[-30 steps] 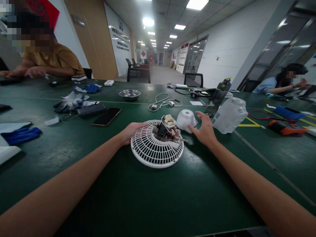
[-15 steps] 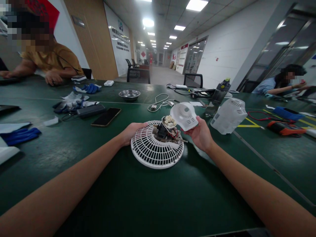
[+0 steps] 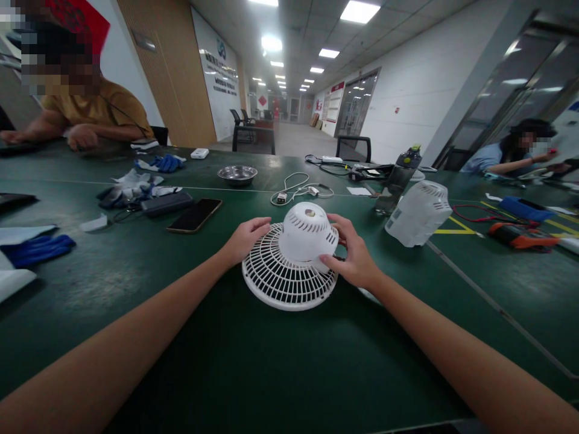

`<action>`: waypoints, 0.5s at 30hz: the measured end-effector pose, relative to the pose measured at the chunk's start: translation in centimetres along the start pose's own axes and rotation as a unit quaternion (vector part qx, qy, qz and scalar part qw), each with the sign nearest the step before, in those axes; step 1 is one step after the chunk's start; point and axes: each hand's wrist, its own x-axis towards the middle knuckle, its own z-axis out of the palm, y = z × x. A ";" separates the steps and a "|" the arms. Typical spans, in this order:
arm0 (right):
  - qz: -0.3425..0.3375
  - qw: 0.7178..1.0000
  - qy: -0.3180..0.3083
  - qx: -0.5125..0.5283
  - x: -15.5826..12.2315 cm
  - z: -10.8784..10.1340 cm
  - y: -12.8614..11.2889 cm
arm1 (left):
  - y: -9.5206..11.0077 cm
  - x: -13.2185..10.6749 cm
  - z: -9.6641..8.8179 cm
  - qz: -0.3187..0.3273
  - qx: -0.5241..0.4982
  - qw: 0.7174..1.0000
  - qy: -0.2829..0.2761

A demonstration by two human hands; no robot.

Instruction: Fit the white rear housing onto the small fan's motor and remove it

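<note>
The white fan grille (image 3: 289, 295) lies on the green table in front of me, its ribs fanning outward. Over its middle sits a white slotted motor cover (image 3: 304, 238), dome upward, hiding the motor. My right hand (image 3: 355, 253) grips the cover's right side, thumb in front and fingers behind. At the grille's left edge is my left hand (image 3: 246, 241), open, with its fingers pointing toward the cover; whether it touches the grille I cannot tell. Part of a pale object shows under my right wrist.
Right of my hands stand a white plastic housing (image 3: 418, 214) and a water bottle (image 3: 398, 181). A phone (image 3: 195, 215), gloves (image 3: 129, 188) and a metal bowl (image 3: 237, 175) lie left and behind. Beyond the grille is a white cable (image 3: 301, 190). Two people sit across the table.
My right hand has brought the motor cover left and turned it dome-up over the motor. My left hand has loosened from the grille's edge and shifted slightly right.
</note>
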 end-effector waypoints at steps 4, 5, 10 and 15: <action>-0.027 1.000 -0.008 -0.013 0.1 -0.2 0.3 | 1.6 -1.1 -0.3 0.161 0.169 0.972 -0.039; -0.034 0.999 -0.011 -0.022 0.1 -0.2 0.2 | 2.0 -1.4 -0.2 0.187 0.184 0.962 -0.081; -0.035 0.995 -0.033 -0.082 0.2 -0.6 -0.6 | 3.5 -2.5 0.8 0.242 0.217 0.938 -0.118; -0.058 0.991 -0.041 -0.111 0.2 -0.9 -1.3 | 4.3 -3.0 1.4 0.249 0.203 0.939 -0.123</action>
